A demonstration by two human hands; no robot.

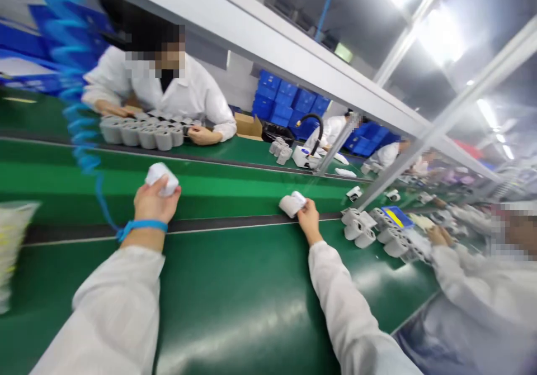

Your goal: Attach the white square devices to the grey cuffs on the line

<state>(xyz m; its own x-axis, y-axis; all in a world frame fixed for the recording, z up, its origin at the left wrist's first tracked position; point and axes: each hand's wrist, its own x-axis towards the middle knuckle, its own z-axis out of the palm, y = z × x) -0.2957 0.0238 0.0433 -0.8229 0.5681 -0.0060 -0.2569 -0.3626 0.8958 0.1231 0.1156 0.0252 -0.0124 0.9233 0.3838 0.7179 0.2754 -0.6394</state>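
Note:
My left hand (154, 203), with a blue band at its wrist, is raised over the green belt, its fingers closed round a white plastic housing (163, 178). Farther right, my right hand (309, 218) grips a small white part (298, 198) between thumb and fingers. Against that part sits a rounded light grey piece (287, 206), at the belt's near edge. I cannot tell whether these two are joined. Both my arms reach forward, well apart.
A blue coiled cord (79, 118) hangs at left, beside a clear bag (14, 246). Across the belt (235, 188), a person (168, 95) handles a row of grey holders (145, 134). More grey holders (358, 227) and a blue tray (396, 217) stand near a right-hand co-worker (474, 285).

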